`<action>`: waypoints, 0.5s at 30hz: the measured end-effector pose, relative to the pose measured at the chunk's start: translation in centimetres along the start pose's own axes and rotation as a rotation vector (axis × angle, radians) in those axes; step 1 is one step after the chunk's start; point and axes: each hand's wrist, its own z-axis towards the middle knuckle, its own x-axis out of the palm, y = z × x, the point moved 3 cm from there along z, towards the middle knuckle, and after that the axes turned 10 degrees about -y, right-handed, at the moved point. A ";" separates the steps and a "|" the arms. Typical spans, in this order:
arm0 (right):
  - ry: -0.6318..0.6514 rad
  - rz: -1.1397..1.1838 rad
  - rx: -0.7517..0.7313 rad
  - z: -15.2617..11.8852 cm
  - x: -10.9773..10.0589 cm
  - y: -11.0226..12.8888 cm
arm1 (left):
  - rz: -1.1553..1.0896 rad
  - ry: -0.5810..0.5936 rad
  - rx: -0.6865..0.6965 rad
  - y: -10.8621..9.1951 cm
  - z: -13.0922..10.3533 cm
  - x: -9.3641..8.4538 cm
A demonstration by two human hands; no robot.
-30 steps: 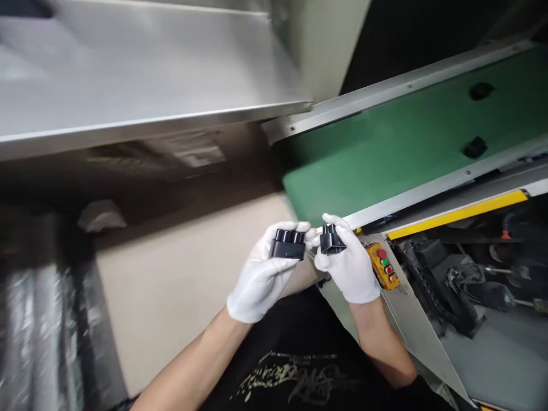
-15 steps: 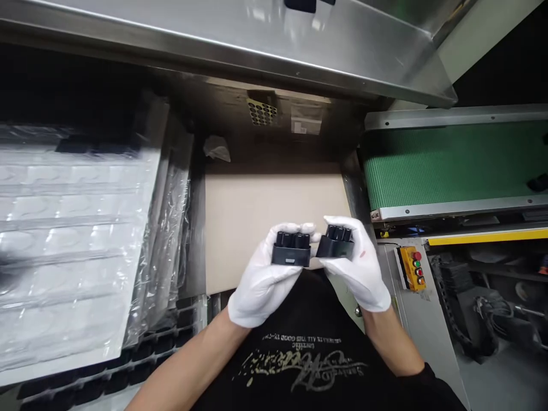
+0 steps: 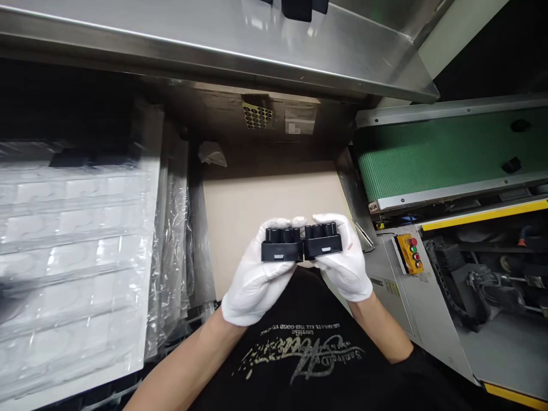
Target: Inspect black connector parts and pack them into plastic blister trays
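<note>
My left hand (image 3: 252,279), in a white glove, is closed on a black plastic part (image 3: 281,251) with several rounded posts standing out of a shallow casing. A similar black plastic part (image 3: 322,245) is gripped by my gloved right hand (image 3: 349,268). The two parts sit side by side, their inner ends touching or almost so. Each shows a small pale rectangular mark on the side facing me. Below them is a pale beige board (image 3: 274,188). Fingers behind the parts are partly hidden.
Clear plastic trays (image 3: 81,251) are stacked at left. A metal shelf (image 3: 192,43) runs across the top, with dark pieces on it. At right stand a green conveyor belt (image 3: 428,157) carrying dark objects and a yellow button box (image 3: 410,254). A crumpled clear bag (image 3: 212,153) lies behind the board.
My hands have come closer together. The right part has turned level, and its pale mark now shows clearly. The view has shifted slightly, and more dark objects show on the belt.
</note>
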 end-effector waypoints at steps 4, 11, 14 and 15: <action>-0.044 0.075 0.043 -0.7 -0.1 -0.5 | 0.027 0.021 -0.001 0.0 0.2 0.4; -0.155 -0.074 -0.018 -2.1 -1.0 -0.7 | 0.052 0.074 -0.032 0.3 0.0 0.6; -0.166 -0.057 -0.016 -2.5 -1.0 -1.1 | 0.053 0.086 -0.032 0.5 -0.2 0.4; -0.170 -0.053 -0.018 -2.5 -1.0 -1.2 | 0.054 0.085 -0.031 0.5 -0.2 0.4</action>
